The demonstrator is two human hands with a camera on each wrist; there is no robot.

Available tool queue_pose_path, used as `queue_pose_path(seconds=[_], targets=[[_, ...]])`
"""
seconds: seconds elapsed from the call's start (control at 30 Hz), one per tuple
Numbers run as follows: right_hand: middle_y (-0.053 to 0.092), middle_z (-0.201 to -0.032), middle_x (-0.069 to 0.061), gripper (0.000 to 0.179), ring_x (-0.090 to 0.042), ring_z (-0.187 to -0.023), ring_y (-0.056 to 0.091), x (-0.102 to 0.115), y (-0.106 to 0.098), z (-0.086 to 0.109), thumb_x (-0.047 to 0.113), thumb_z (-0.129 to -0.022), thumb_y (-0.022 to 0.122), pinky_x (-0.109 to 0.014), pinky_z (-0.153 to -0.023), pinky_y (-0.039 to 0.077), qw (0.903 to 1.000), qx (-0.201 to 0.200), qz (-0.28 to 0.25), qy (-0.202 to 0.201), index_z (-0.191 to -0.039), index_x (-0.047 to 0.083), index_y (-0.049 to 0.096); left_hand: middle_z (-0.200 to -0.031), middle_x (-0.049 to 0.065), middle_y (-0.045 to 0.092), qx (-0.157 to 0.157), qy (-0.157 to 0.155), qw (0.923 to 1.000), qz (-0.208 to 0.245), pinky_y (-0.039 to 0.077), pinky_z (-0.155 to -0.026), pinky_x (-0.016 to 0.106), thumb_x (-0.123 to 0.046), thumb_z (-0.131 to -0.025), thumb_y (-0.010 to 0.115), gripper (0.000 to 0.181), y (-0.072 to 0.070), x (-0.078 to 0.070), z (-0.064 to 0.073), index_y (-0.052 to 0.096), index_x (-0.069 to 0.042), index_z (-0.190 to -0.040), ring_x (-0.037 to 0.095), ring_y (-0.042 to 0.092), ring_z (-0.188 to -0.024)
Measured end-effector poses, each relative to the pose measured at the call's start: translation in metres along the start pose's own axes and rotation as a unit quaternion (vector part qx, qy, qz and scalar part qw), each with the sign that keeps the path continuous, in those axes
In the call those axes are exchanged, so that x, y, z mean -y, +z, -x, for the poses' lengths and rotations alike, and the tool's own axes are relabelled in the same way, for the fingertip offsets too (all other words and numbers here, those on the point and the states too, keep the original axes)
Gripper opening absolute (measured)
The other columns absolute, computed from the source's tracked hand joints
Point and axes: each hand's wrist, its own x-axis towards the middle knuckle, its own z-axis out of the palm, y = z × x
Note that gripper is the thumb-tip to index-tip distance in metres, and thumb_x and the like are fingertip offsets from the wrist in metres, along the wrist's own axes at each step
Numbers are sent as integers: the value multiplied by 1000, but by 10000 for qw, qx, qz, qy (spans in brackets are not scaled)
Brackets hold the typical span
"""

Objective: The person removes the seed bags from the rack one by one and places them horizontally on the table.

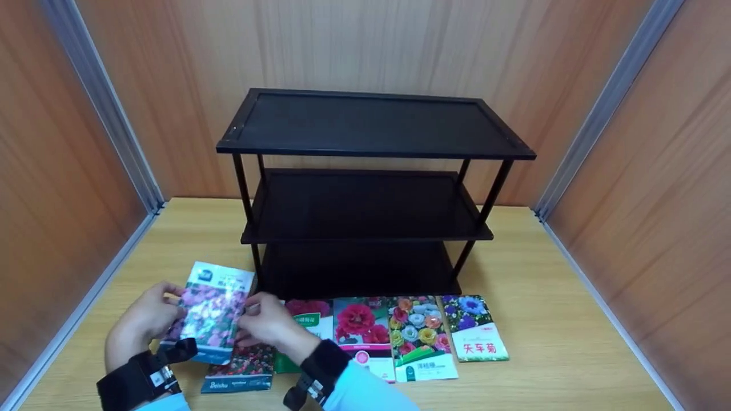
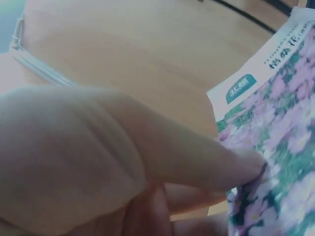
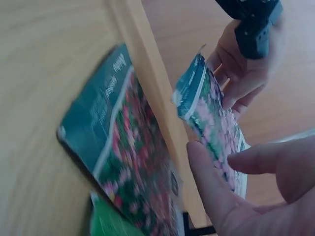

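My left hand (image 1: pixel 148 314) pinches the left edge of a seed packet (image 1: pixel 214 308) with pink flowers and a pale top band; the thumb lies on its printed face in the left wrist view. The packet is tilted above the table. At its right edge is my right hand (image 1: pixel 274 325), whose thumb and index finger are spread apart close to the packet in the right wrist view. Below it lies another seed packet (image 3: pixel 133 152) with small red and pink flowers and a teal band, partly covered in the head view.
A black three-tier shelf (image 1: pixel 377 128) stands behind the packets. Along its front lie a green packet (image 1: pixel 311 322), a red-pink flower packet (image 1: pixel 362 325), a mixed-colour flower packet (image 1: pixel 421 331) and a blue flower packet (image 1: pixel 474 328). Wooden panels (image 1: pixel 645 142) enclose the sides and back.
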Motion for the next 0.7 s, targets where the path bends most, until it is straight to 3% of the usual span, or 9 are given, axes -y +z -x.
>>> queue_pose_path(seconds=[0.2,0.43,0.57,0.7], targets=[[67,-96,-8,40,-24,-95,70,1,12,-6,-2,-92,57,-44,-94,60,9965,800,113,220,-132,3,60,-110,23,48,-345,-351,9987,-102,45,-64,31,-1,-97,46,46,-8,14,-4,35,5,-140,22,50,-81],[64,-123,-17,46,-30,-113,67,0,21,-9,0,-95,56,-45,-102,56,9922,954,-158,791,-140,-6,50,-105,25,51,-606,-577,9961,-276,42,-58,30,2,-91,43,51,-9,24,-12,37,9,-140,19,47,-67],[59,-121,-17,46,-31,-112,66,-2,23,-9,-1,-92,56,-45,-102,56,9896,1108,-455,794,-137,-5,48,-111,29,52,-544,-762,9949,-372,46,-65,33,1,-92,43,47,-8,28,-13,38,13,-138,28,53,-80],[56,-120,-16,49,-31,-110,65,-3,24,-8,-1,-89,56,-45,-104,55,9864,1253,-637,858,-137,-3,46,-123,37,51,-403,-925,9920,-758,50,-78,39,0,-92,44,46,-8,30,-13,40,17,-134,38,53,-98]])
